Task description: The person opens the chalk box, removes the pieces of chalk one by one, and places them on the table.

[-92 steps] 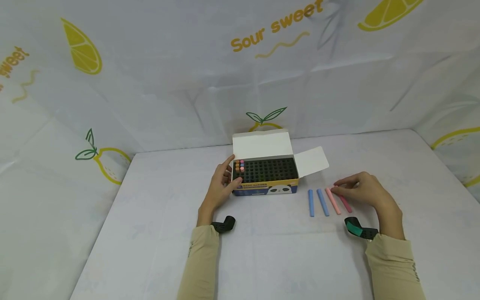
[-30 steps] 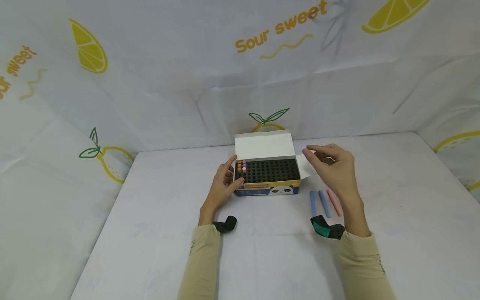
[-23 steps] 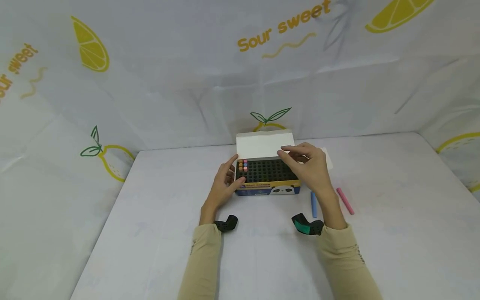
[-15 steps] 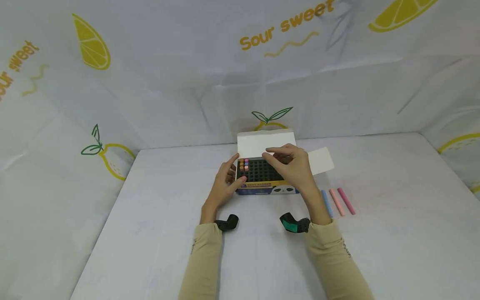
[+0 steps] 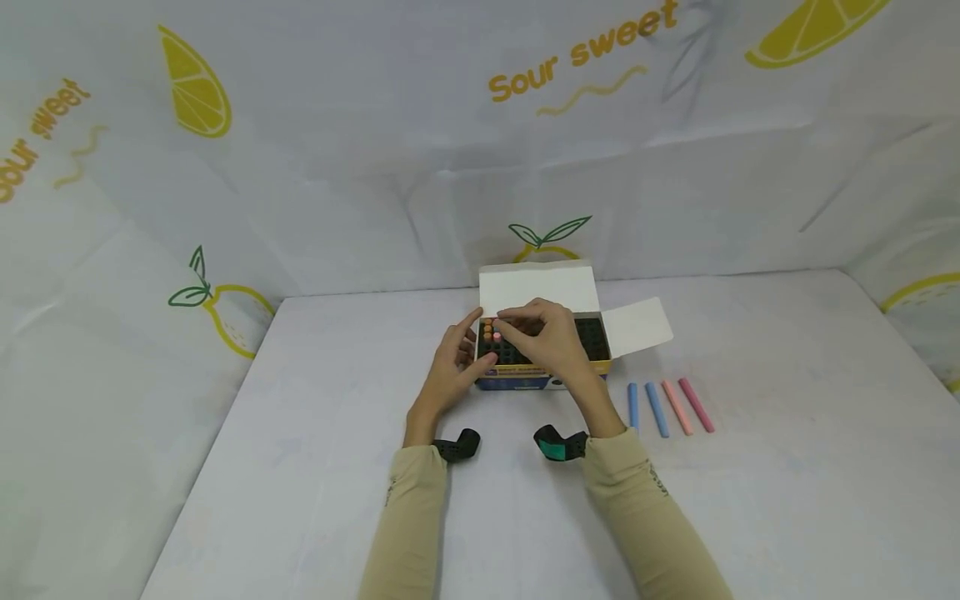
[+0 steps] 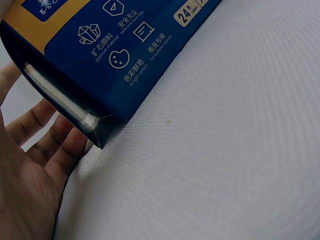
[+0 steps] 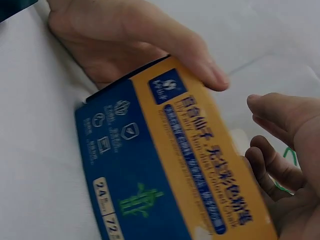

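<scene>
Table [image 5: 300,500], white cloth. Open blue-yellow cardboard chalk box [image 5: 543,379] at middle: light, thin-walled. Left hand [image 5: 453,371] steadies box's left end, fingers curled round corner. Right hand [image 5: 547,337] over box's left slots, fingertips pinching pink chalk stick [image 5: 497,337]: brittle, dusty; hold near top. Four loose chalk sticks [image 5: 667,407] right of box.

White table [image 5: 300,467] bears chalk box [image 5: 525,382], four chalks [image 5: 666,407].

one open chalk box [image 5: 543,379], four loose chalk sticks [image 5: 665,407] on the bench (two blue, two pink), perhaps five sticks slotted inside.

White table [image 5: 300,467] below a lemon-printed "Sour sweet" backdrop [image 5: 375,167]
</scene>
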Demonstrator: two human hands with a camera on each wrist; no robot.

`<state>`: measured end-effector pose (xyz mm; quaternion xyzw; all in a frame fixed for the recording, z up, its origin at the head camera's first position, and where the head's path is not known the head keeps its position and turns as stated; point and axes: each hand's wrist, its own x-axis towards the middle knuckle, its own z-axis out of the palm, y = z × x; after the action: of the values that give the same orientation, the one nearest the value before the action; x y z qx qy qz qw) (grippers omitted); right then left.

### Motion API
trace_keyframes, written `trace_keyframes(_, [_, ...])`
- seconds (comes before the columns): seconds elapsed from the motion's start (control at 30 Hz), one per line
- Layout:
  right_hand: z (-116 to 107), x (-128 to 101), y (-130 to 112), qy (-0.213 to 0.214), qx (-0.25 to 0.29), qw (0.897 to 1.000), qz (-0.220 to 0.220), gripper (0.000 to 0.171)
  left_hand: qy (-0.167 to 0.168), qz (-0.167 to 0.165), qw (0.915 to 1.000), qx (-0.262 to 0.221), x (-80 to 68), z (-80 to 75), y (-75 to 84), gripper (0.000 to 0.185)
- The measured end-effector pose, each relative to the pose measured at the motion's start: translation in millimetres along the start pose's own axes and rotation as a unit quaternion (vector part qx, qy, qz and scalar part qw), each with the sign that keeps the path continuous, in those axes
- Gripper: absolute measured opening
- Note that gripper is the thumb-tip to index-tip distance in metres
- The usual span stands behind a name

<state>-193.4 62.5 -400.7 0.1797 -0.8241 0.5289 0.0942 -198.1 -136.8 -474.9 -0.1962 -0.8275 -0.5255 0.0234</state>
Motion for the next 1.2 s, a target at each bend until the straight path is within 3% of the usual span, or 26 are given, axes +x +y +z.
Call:
trace_keyframes(0.5, [8.6, -2.3, 5.5, -0.021, -0.07, 0.997, -0.007, 0.02, -0.004, 0.003, 1.0, 0.005, 0.6, -0.5, 1.1, 0.092])
trace_keyframes(0.77, [11.7, -2.8, 2.4, -0.016, -0.1, 0.994, 0.029, 0.019, -0.003, -0.002, 1.0, 0.006, 0.0, -0.6, 1.6, 0.093])
trace_keyframes(1.2, [14.0, -3.3, 0.0, 0.007, -0.083, 0.996, 0.016, 0.018, -0.001, 0.001, 1.0, 0.003, -0.4, -1.0, 1.6, 0.09])
